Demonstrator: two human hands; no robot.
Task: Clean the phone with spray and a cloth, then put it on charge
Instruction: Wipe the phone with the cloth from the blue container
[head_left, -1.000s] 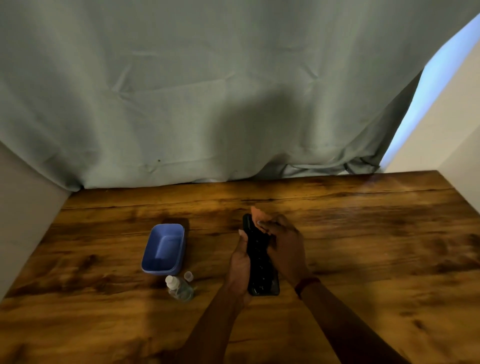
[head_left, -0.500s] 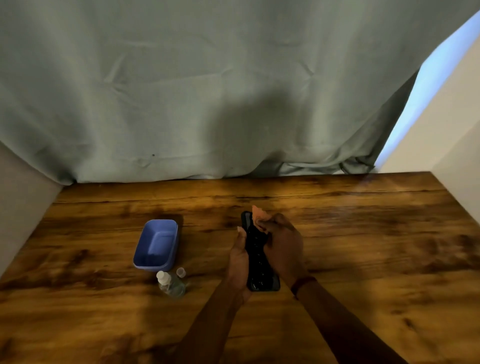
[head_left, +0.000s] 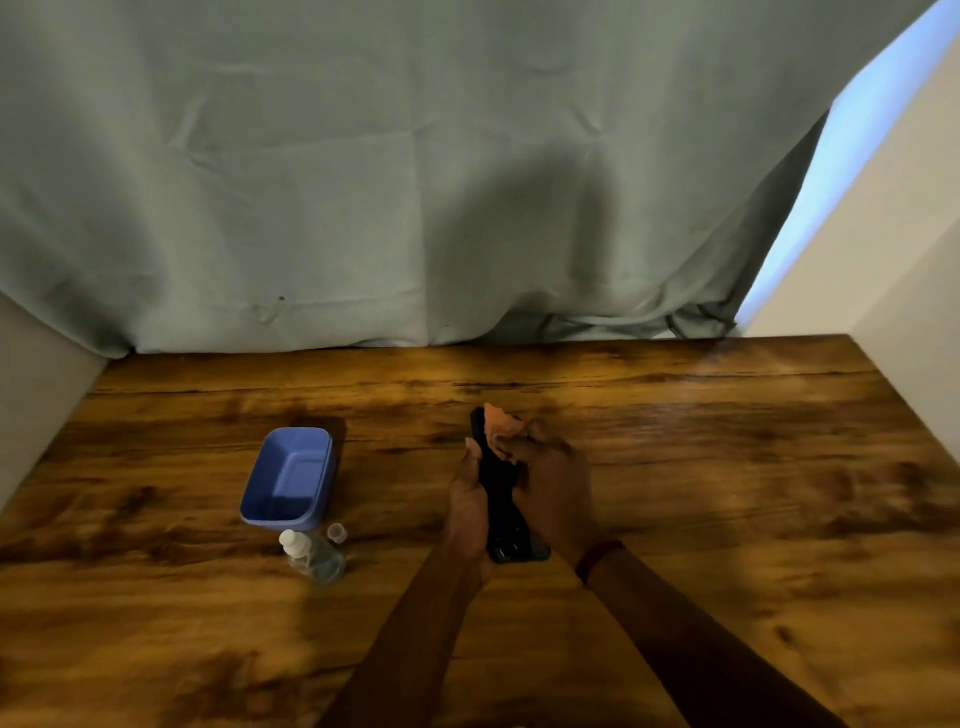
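Note:
A black phone is held lengthwise above the wooden table, gripped along its left edge by my left hand. My right hand pinches a small orange cloth against the phone's far end. A small clear spray bottle with a white nozzle stands on the table to the left, its little clear cap lying beside it. No charger shows in view.
A blue plastic tub sits just behind the spray bottle. A grey-green curtain hangs along the table's far edge. Pale walls close in on the left and right sides.
The cloth has slid a little along the phone's far end under my right hand. The view has shifted slightly; the phone stays in my left hand.

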